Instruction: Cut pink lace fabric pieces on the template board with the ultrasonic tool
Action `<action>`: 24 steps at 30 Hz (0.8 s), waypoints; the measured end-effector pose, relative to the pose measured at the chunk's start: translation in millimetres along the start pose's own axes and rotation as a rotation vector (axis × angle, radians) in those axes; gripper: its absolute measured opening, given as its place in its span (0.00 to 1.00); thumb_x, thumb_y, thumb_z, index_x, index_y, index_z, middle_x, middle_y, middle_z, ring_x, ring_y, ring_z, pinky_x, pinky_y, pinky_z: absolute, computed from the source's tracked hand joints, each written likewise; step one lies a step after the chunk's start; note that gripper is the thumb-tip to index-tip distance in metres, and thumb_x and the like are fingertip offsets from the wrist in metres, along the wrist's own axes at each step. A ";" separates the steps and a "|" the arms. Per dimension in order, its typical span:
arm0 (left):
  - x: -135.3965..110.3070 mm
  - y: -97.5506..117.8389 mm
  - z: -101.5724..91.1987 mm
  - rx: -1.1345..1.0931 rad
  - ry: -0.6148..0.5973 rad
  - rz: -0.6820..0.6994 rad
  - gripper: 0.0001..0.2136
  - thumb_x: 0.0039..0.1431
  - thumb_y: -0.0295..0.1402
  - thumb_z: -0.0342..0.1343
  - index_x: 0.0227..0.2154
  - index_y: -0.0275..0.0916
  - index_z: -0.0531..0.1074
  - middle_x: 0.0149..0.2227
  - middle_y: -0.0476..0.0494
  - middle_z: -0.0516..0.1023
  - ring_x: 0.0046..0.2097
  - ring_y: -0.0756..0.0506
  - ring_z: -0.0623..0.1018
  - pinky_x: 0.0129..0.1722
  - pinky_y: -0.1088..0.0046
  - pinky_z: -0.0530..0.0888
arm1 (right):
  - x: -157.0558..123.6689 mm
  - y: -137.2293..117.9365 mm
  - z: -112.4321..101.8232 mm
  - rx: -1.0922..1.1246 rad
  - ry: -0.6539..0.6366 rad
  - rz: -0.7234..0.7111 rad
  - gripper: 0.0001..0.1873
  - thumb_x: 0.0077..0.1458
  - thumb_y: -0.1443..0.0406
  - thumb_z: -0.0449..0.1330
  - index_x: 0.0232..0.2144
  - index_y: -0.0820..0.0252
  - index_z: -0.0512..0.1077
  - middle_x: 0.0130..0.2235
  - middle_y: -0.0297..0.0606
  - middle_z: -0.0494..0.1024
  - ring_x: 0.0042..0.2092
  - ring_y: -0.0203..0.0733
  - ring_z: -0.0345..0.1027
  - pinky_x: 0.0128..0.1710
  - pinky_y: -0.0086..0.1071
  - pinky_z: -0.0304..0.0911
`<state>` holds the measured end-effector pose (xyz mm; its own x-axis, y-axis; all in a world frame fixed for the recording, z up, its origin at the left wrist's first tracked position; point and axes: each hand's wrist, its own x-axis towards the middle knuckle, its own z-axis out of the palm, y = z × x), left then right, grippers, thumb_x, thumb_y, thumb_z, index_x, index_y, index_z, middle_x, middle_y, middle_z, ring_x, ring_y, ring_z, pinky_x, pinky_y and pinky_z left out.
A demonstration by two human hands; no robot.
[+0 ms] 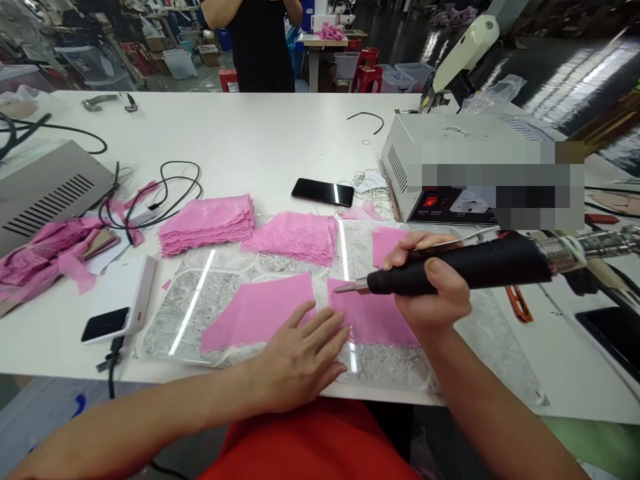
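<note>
My right hand (pixel 435 280) is wrapped round a black pen-shaped power tool (pixel 480 270) with a narrow metal tip and a metal-sheathed cable. The tip points left, over the upper left corner of a pink fabric piece (pixel 373 317); I cannot tell whether it touches. My left hand (pixel 305 353) lies flat with fingers out, across the right end of another pink fabric piece (pixel 260 310) and the near left edge of the first. Both pieces lie on a clear-covered grey patterned mat (pixel 385 367). Behind them sit two stacks of pink lace fabric (pixel 207 223), (pixel 295 237).
A phone (pixel 323 192) lies behind the stacks. A grey control box (pixel 400 157) stands at right, another box (pixel 50 193) at left. A white power bank (pixel 120 300), loose cables and pink scraps lie left. An orange cutter (pixel 519 303) rests right. A person (pixel 260 43) stands across the table.
</note>
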<state>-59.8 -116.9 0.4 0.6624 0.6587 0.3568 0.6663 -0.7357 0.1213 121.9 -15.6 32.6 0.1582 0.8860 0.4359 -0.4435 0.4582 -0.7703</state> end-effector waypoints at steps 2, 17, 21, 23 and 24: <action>-5.6 3.6 -1.4 -0.030 0.035 0.029 0.14 0.68 0.35 0.47 0.50 0.32 0.70 0.51 0.37 0.77 0.55 0.41 0.73 0.59 0.57 0.66 | -2.9 -2.8 -1.8 0.007 -0.012 0.013 0.06 0.43 0.64 0.57 0.28 0.57 0.67 0.30 0.33 0.69 0.25 0.33 0.64 0.23 0.32 0.64; -17.2 2.6 8.9 -0.030 0.058 0.076 0.15 0.66 0.33 0.51 0.51 0.31 0.69 0.50 0.35 0.77 0.55 0.41 0.73 0.59 0.61 0.66 | -7.9 1.5 1.5 -0.036 -0.045 0.021 0.07 0.43 0.62 0.59 0.28 0.57 0.69 0.31 0.33 0.70 0.25 0.33 0.64 0.23 0.32 0.65; -17.4 2.6 10.0 -0.029 0.068 0.070 0.14 0.67 0.33 0.49 0.50 0.31 0.69 0.50 0.35 0.77 0.55 0.42 0.73 0.59 0.61 0.67 | -8.6 2.1 1.2 -0.050 -0.061 0.014 0.06 0.44 0.62 0.59 0.28 0.57 0.68 0.30 0.33 0.69 0.25 0.33 0.64 0.23 0.32 0.65; -17.4 2.5 10.0 -0.034 0.073 0.075 0.14 0.67 0.33 0.49 0.50 0.31 0.69 0.50 0.35 0.77 0.54 0.41 0.74 0.59 0.60 0.67 | -8.7 2.8 1.2 -0.047 -0.073 0.016 0.06 0.44 0.63 0.59 0.28 0.57 0.68 0.30 0.33 0.69 0.25 0.33 0.64 0.23 0.32 0.65; -17.5 2.5 9.9 -0.035 0.073 0.078 0.14 0.67 0.33 0.48 0.51 0.31 0.69 0.50 0.35 0.77 0.54 0.41 0.74 0.59 0.60 0.67 | -8.7 3.2 1.2 -0.046 -0.077 0.018 0.05 0.44 0.63 0.59 0.27 0.57 0.68 0.30 0.33 0.69 0.25 0.33 0.64 0.23 0.32 0.65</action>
<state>-66.3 -128.7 -14.7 0.6847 0.5867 0.4325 0.6002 -0.7905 0.1221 118.0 -22.0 26.9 0.0813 0.8869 0.4547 -0.4044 0.4463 -0.7983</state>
